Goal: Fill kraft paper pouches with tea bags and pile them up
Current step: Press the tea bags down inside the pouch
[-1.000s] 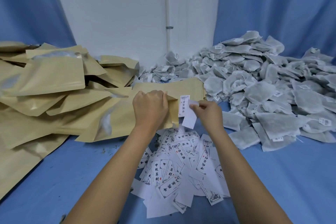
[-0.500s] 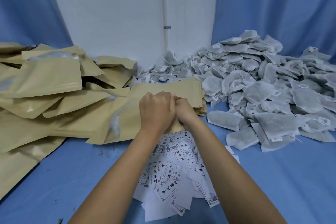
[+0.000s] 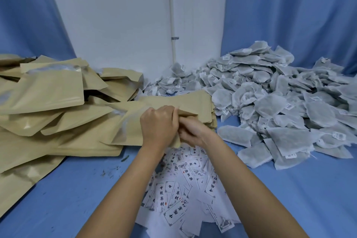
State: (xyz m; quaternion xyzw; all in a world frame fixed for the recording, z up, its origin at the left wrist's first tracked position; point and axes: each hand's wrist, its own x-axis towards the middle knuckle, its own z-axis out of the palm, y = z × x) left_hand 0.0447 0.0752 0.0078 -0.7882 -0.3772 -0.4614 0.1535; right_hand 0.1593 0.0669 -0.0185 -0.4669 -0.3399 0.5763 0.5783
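A kraft paper pouch (image 3: 127,131) lies on its side in the middle, mouth towards the right. My left hand (image 3: 157,124) grips its open edge. My right hand (image 3: 190,131) is pushed partly into the mouth, fingers hidden inside; whether it still holds the white label cannot be seen. A flat stack of empty pouches (image 3: 193,102) lies just behind the hands. A heap of filled pouches (image 3: 48,98) covers the left. A big pile of grey-white tea bags (image 3: 280,106) fills the right.
White printed labels (image 3: 185,189) lie scattered on the blue cloth (image 3: 77,189) between my forearms. A white wall with a thin pipe (image 3: 172,25) stands behind, flanked by blue curtains. Dark tea crumbs (image 3: 112,172) dot the cloth.
A second ago my right hand held a white label beside the pouch mouth. It has since moved left into the pouch, and the label is out of sight.
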